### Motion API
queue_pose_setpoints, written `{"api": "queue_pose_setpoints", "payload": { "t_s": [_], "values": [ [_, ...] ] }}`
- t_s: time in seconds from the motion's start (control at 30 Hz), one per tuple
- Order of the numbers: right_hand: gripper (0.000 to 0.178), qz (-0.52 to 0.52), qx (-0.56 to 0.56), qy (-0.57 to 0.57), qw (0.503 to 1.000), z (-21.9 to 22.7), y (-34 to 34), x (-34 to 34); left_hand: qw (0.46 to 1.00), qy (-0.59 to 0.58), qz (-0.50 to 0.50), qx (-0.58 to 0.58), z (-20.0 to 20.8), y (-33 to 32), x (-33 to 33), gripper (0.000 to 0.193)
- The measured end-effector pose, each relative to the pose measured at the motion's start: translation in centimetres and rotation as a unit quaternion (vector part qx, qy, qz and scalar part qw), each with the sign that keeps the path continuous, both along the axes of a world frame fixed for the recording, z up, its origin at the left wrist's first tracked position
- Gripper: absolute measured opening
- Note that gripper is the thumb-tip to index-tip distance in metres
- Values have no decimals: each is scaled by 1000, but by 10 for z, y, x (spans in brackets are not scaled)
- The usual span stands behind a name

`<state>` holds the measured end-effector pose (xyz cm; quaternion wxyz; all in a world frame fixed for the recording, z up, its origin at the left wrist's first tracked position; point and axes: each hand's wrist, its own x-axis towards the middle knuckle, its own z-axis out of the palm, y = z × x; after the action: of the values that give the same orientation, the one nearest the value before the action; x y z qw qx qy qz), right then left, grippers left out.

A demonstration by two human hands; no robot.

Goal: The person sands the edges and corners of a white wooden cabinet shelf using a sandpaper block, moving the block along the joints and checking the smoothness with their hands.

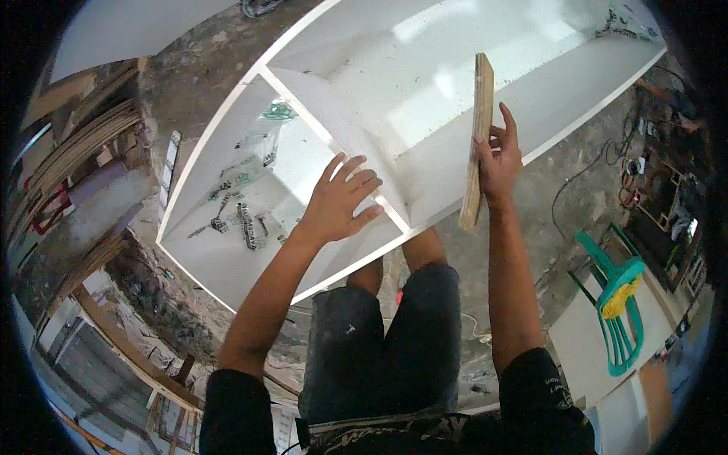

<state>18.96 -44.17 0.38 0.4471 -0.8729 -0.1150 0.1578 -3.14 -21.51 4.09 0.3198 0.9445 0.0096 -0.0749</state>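
Observation:
In front of me lies a large white cabinet box (pixel 349 269), its open side up and a divider (pixel 303 114) splitting it into two compartments. My right hand (pixel 500 163) grips a narrow wooden board (pixel 482 114) near its middle, held nearly upright in view over the box's near edge. The index finger of that hand points up. My left hand (pixel 345 199) is spread flat by the divider's top edge, holding nothing; whether it touches the edge I cannot tell. Crumpled clear plastic (pixel 246 167) with dark and green print lies in the left compartment.
A green plastic chair (pixel 618 303) with a yellow item (pixel 620 299) on it stands at the right, by a pale panel (pixel 569 334). Cables (pixel 580 174) and clutter cover the floor beyond. Stacked boards (pixel 83 159) lean at the left. More plastic (pixel 626 26) sits in the box's far right corner.

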Motion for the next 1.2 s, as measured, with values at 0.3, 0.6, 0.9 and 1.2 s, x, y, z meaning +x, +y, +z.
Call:
{"api": "queue_pose_setpoints", "payload": {
  "t_s": [0.3, 0.6, 0.9, 1.2],
  "values": [
    [91, -6, -120, -4, 993, -5, 4, -3, 973, -82, -199, -79, -29, 6, 8, 39],
    [89, -24, -89, 30, 995, 1, -7, -2, 984, -92, -151, 14, -18, 100, 42, 31],
    [85, -25, -54, -4, 998, -1, 6, -8, 970, -84, -198, -114, -40, -20, -7, 32],
    [86, 12, -16, -15, 1000, -4, -2, -3, 982, -98, -147, -67, -53, 10, -4, 30]
  ]
}}
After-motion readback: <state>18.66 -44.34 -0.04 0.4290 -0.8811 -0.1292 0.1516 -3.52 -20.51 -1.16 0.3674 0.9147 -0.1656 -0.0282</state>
